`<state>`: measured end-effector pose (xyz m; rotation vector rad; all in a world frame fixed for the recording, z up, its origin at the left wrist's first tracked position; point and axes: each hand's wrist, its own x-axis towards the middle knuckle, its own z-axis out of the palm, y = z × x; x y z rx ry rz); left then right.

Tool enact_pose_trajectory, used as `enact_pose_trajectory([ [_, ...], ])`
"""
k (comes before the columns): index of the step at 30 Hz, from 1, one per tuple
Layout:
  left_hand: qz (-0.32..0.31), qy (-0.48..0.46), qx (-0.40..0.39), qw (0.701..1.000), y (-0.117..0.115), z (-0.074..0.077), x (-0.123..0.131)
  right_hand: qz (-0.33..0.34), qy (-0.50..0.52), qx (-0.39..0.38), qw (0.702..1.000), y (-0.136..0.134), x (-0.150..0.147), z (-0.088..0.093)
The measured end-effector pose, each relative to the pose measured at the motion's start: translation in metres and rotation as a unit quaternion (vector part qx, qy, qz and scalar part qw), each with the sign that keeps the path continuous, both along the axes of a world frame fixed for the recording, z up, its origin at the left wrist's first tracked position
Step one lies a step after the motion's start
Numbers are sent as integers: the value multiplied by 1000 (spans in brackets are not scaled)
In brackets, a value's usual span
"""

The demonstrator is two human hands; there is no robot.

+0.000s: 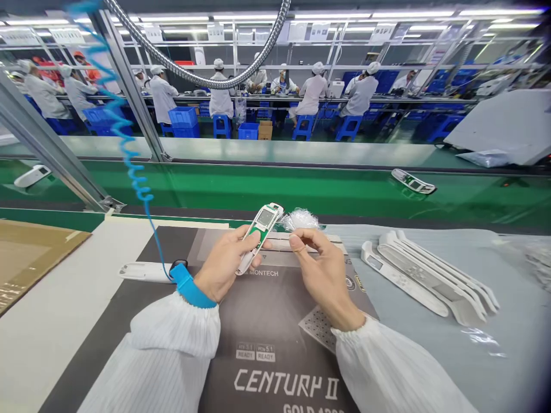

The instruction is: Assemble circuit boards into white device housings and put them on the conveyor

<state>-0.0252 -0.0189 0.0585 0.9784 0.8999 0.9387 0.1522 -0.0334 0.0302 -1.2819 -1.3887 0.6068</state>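
Plastic, white and smooth, forms the long, gently curved shell of the handset, which sits tilted in the left hand above a dark printed cardboard. The left fingers close around its lower half, with the thumb pressing across the front near a flat green circuit board; a small rectangular screen shows above it. The right hand is raised just beside, fingers curled and thumb drawn close to the index fingertip; whether something tiny is between them I cannot tell.

A soft blue wristband circles the left wrist, joined to a springy coiled cord. Both sleeves are white, finely ribbed cloth gathered at the cuffs. Behind the hands lies a crinkled, see-through clump of plastic wrap. To the left, a slim white cover lies partly on the cardboard.

On the right, several hollow, curved white shells nest together on a grey mat. Beyond, a shiny green belt carries another handset with exposed green parts. Overhead, a ridged metal hose hangs in a loop.
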Motion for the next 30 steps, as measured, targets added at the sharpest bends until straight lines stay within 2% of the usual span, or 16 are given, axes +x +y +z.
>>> enact_pose_trajectory([
  [3, -34, -19, 19, 999, -5, 1, 4, 4, 58, -14, 998, -2, -6, 3],
  [8, -77, -43, 19, 996, -12, 2, 12, 3, 101, 0, 995, -3, -9, 3],
  [13, -71, -40, 17, 997, -14, 4, 15, 6, 113, 7, 994, -3, -8, 2],
  [20, -66, 24, 46, 996, -17, 2, 18, 18, 125, -9, 992, -4, -8, 2],
  [23, -67, 17, 46, 997, -20, -1, 23, 34, 150, -28, 988, -6, -10, 4],
  [27, -80, -44, 18, 996, -20, -11, 29, 62, 212, -92, 971, -9, -12, 6],
  [30, -93, -76, 3, 993, -20, -17, 30, 54, 215, -91, 971, -10, -13, 6],
])
